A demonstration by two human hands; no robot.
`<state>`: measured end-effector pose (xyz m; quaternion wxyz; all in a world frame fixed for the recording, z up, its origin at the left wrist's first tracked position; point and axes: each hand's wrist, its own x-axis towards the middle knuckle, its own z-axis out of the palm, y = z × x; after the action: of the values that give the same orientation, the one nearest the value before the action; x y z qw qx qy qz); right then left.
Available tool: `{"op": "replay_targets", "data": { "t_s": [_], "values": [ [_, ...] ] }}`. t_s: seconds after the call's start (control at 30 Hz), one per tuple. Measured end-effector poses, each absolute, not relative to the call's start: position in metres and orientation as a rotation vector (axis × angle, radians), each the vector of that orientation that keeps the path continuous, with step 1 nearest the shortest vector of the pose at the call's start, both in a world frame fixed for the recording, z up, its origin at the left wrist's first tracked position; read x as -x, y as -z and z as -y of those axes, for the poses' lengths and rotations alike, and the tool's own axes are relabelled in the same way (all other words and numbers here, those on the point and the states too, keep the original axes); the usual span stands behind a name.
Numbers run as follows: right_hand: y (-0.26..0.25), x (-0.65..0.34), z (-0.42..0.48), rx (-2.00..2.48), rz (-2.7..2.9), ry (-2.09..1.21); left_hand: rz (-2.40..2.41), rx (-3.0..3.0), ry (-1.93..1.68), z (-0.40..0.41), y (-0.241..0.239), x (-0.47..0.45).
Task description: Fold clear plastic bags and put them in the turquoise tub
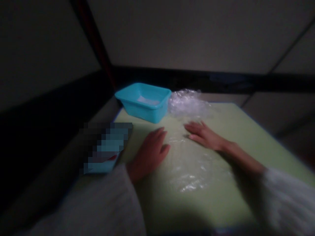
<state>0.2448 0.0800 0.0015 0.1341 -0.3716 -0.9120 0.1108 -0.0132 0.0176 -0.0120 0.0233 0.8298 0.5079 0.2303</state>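
A clear plastic bag [192, 164] lies spread flat on the pale yellow-green table, its shiny creases catching light. My left hand [154, 149] is at the bag's left side, fingers stretched out and thumb apart, holding nothing. Over the far right part of the bag is my right hand [203, 134], palm down with its fingers spread. Whether either hand presses on the plastic is hard to tell in the blur. Just beyond my hands stands a turquoise plastic basin [142, 111], with something whitish inside. A crumpled heap of clear plastic [187, 101] sits right beside it.
At the left edge of the table [246, 137] lies a flat, tablet-like object [110, 144], its surface pixelated. A grey wall [187, 36] rises behind the table, with a dark band along its lower part. The surroundings are dim.
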Motion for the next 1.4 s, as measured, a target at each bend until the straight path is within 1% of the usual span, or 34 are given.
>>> {"op": "replay_targets", "data": {
  "t_s": [0.5, 0.73, 0.83, 1.07, 1.4],
  "values": [
    [-0.004, -0.243, -0.076, 1.011, 2.652, -0.325, -1.529, -2.542, -0.724, -0.015, 0.008, 0.013],
    [-0.019, -0.238, -0.067, 0.824, 2.348, -0.450, -1.488, -2.502, -0.773, -0.016, 0.009, 0.011],
    [-0.019, -0.231, -0.064, 0.786, 2.210, -0.431, -1.472, -2.481, -0.790, -0.017, 0.010, 0.010],
    [-0.017, -0.227, -0.063, 0.937, 2.103, -0.360, -1.448, -2.446, -0.862, -0.017, 0.012, 0.011],
    [-0.005, -0.224, -0.063, 1.121, 2.084, -0.616, -1.421, -2.427, -0.841, -0.018, 0.011, 0.011]
  ]
}}
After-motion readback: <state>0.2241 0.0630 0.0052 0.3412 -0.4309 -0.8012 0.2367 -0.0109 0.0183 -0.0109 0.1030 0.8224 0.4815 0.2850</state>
